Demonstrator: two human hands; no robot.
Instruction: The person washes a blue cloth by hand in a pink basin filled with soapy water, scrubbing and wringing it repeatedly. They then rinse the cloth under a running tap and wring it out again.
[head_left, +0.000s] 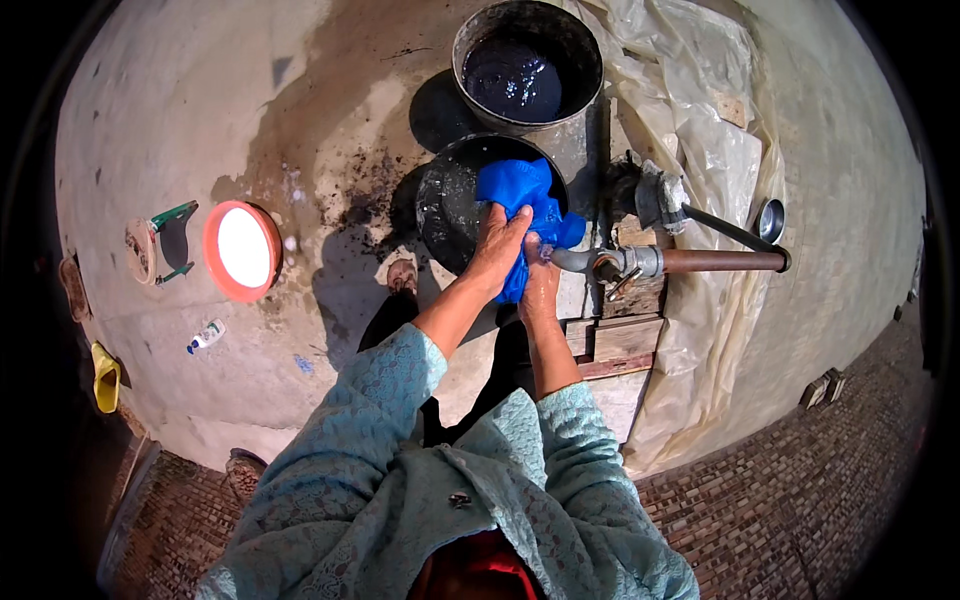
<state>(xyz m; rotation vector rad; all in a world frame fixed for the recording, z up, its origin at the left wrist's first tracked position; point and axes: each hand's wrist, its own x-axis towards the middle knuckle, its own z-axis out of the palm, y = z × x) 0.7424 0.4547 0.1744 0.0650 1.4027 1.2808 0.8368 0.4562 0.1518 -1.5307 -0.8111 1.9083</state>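
Note:
A bunched blue cloth (515, 183) is gripped between my two hands above a black basin (445, 205). My left hand (498, 243) closes on its near left side, thumb pointing up along it. Just to the right, my right hand (541, 278) is closed on the lower part of the cloth, right under the mouth of a metal tap (572, 261). Water appears to run from the tap onto the right hand and the cloth. Part of the cloth hangs down between my wrists. The right fingers are partly hidden by the tap and cloth.
A dark bucket (585, 80) holding dark liquid stands beyond the basin. The tap's rusty pipe (720, 261) runs right, over clear plastic sheeting (690, 360). At left are an orange tub (213, 262) with white contents, a small bottle (207, 336) and a yellow container (106, 378).

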